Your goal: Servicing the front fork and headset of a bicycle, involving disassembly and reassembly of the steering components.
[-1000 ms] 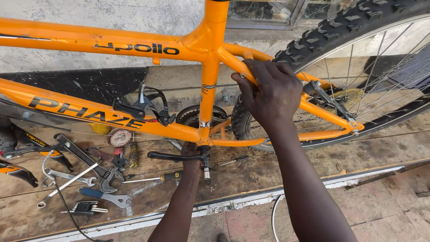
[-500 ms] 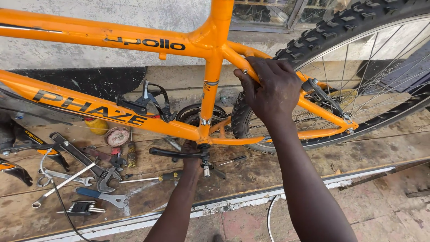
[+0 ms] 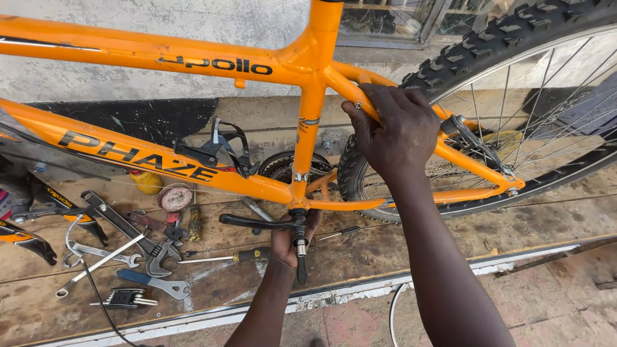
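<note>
Against the wall, the orange bike frame [image 3: 160, 61] stood over a wooden floor [image 3: 398, 250] scattered with wrenches [image 3: 128, 244], rear wheel [image 3: 514, 96] at the right. Looked like the right hand [image 3: 395, 132] was steadying the frame, fingers wrapped snug around the seat stay [image 3: 475, 160]. Lower down, the left hand [image 3: 289, 241] cupped under the bottom bracket, fingers curled loosely by the black crank arm [image 3: 257, 223], though I couldn't tell if they actually gripped it.

Bicycle frame [image 3: 193, 64] stands above a wooden floor [image 3: 398, 247]; rear wheel [image 3: 514, 96] to its right, wrenches [image 3: 122, 250] (scattered) lying lower left, screwdriver [image 3: 225, 258] beside them.
</note>
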